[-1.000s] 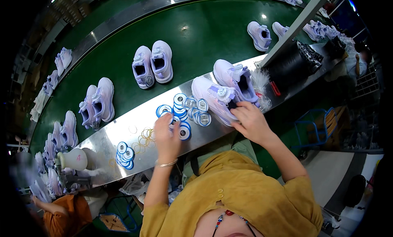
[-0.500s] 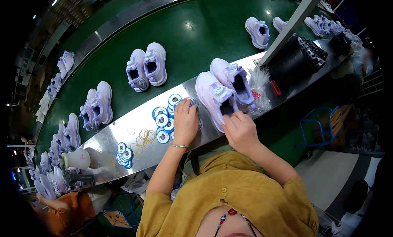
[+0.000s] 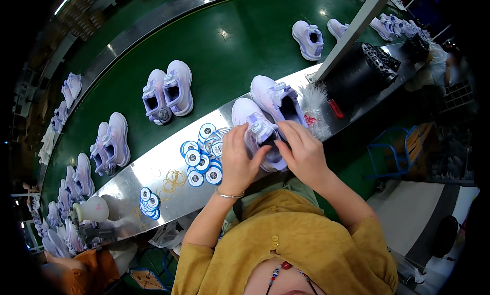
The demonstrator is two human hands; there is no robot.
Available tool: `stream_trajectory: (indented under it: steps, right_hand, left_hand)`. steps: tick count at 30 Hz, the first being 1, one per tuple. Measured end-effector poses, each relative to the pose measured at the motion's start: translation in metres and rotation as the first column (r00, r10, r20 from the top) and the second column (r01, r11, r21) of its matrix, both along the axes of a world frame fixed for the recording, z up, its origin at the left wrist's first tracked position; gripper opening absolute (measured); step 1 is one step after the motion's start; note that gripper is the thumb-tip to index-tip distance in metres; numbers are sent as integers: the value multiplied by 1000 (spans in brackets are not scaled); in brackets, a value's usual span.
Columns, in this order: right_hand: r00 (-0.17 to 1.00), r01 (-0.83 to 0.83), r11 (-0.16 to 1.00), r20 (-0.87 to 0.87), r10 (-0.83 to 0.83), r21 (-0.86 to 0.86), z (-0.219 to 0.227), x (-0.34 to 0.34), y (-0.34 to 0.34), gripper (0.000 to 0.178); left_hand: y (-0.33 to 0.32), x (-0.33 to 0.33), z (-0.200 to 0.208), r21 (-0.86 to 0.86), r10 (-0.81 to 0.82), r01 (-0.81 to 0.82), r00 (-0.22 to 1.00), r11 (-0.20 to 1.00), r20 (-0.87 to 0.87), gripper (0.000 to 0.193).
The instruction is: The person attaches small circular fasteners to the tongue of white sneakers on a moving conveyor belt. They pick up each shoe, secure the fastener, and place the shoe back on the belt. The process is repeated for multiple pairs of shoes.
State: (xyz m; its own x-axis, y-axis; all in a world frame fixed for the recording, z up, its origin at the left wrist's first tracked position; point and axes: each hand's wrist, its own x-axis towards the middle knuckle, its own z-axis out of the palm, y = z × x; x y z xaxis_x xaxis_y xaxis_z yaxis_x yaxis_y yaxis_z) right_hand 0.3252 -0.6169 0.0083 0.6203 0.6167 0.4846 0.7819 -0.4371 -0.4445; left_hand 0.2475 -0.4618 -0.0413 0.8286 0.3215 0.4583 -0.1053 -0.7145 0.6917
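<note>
A pale lilac sneaker (image 3: 247, 112) stands on the metal ledge in front of me, toe pointing away. Against its left side is my left hand (image 3: 239, 162), closed on the shoe with the thumb at the opening. My right hand (image 3: 305, 153) grips the right side of the same collar, thumb and fingers around the edge. Whether a small item is between the fingers, I cannot tell. Its mate, another lilac sneaker (image 3: 266, 91), stands just behind and to the right. Left of my left hand lie several round blue-and-white tags (image 3: 193, 157), overlapping.
Yellow rubber bands (image 3: 174, 178) and a smaller tag pile (image 3: 149, 200) lie further left on the metal ledge (image 3: 127, 180). Clear plastic fasteners (image 3: 314, 98) and a red-handled tool (image 3: 335, 108) sit right, near a slanted post (image 3: 352, 37). Sneaker pairs (image 3: 179, 88) stand on the green belt (image 3: 219, 55).
My left hand has left the tags and come to the near sneaker's left side. My right hand remains at that sneaker's collar. The view has shifted slightly.
</note>
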Motion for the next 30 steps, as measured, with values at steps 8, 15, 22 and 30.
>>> stream_trajectory:
  steps: [8,15,22,30]
  right_hand:
    - [967,-30,999,-253,23,-23,-30,0,12,28]
    - [917,-11,982,-389,84,186,-55,-8,10,30]
    - [839,-102,953,-491,236,285,-53,5,-5,21]
    - [882,-87,973,-438,175,215,-56,-14,-2,37]
  left_hand:
    - [-3,4,-11,-74,-33,34,999,997,16,51]
    - [4,3,-7,-8,-122,123,992,992,16,45]
    - [9,6,1,288,-252,266,964,920,-85,28]
    - [8,0,-3,94,-329,340,937,936,-116,49]
